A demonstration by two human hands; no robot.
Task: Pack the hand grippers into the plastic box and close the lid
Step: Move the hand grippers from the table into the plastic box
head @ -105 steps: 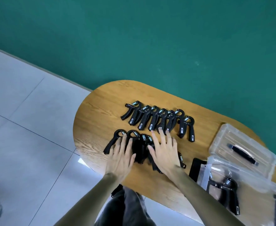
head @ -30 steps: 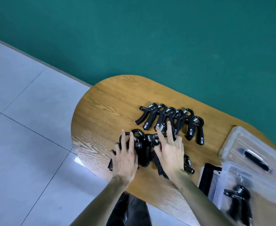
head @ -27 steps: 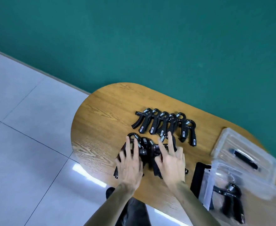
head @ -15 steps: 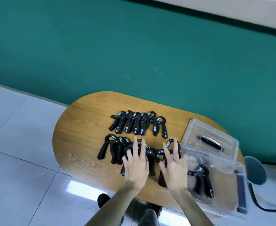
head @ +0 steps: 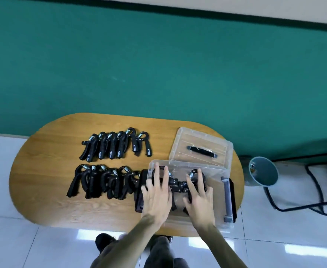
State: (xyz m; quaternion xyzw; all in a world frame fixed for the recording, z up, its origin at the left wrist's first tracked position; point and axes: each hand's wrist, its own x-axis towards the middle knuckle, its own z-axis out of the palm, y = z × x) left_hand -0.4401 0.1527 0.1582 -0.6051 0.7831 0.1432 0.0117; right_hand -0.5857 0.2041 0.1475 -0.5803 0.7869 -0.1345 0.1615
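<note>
Lowering a batch of hand grippers (head: 180, 185) into the plastic box (head: 223, 171) at the desk's (head: 48, 144) right end looked like the step in hand. Best done by keeping the bundle level and letting it settle flat on the box floor, handles lying one way, leaving room for the rest. Counted from the left: one row of grippers (head: 116, 146) near the far edge, a second row (head: 102, 180) toward the near edge, both unpacked, so judged early in the task. Next, left hand (head: 156, 194) over the box's left wall, fingers spread and nearly flat, pressing on the bundle's black loop rather than closed around it. Then right hand (head: 199, 196), likewise splayed, fingertips on the bundle's right side by a spring. Could not tell whether either thumb hooked underneath. Lid (head: 201, 149) lay off, just behind the box toward the far right edge.
</note>
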